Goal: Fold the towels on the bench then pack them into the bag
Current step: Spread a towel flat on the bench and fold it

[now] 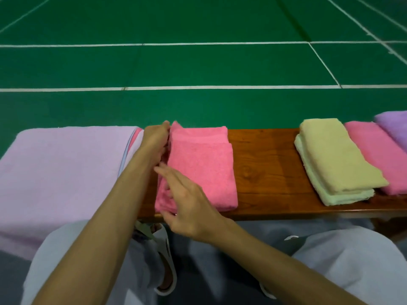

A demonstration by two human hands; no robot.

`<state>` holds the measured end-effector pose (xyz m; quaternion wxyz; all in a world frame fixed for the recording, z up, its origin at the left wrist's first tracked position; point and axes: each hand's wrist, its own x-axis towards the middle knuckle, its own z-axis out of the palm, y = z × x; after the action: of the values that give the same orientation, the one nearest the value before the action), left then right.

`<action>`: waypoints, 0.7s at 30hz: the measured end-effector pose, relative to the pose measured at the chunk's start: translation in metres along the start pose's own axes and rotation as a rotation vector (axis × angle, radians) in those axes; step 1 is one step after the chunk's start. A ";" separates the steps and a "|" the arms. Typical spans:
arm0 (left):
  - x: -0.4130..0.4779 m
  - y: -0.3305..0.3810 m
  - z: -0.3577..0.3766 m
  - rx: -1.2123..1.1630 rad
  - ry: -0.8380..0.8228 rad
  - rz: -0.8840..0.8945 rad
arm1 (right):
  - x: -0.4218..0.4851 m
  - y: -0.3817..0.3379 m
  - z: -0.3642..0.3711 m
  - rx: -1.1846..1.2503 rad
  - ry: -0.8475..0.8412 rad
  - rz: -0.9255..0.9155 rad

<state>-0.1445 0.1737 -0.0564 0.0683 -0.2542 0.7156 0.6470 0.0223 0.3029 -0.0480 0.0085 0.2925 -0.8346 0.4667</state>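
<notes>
A folded pink towel (202, 170) lies on the wooden bench (264, 168) in front of me. My left hand (155, 138) reaches to its far left corner, and its fingers curl round the towel's edge there. Closer to me, my right hand (185, 208) lies against the near left edge of the same towel with its fingers nearly straight and spread. No bag is in view.
A large lilac towel (61, 168) is spread over the bench's left end. To the right lie a folded yellow towel (337, 155) on a pale green one (343, 198), another pink towel (378, 155) and a purple one (394, 126). Beyond the bench is green court floor (198, 67); my knees and a sandalled foot (164, 252) are below it.
</notes>
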 end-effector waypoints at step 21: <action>-0.074 -0.068 -0.044 1.247 -0.220 0.722 | -0.005 0.087 -0.083 -0.700 -0.239 0.281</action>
<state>-0.0402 0.1493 -0.0784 0.0543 0.1502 0.9794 0.1232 -0.0388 0.4044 -0.0703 -0.0535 0.2069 -0.9703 0.1131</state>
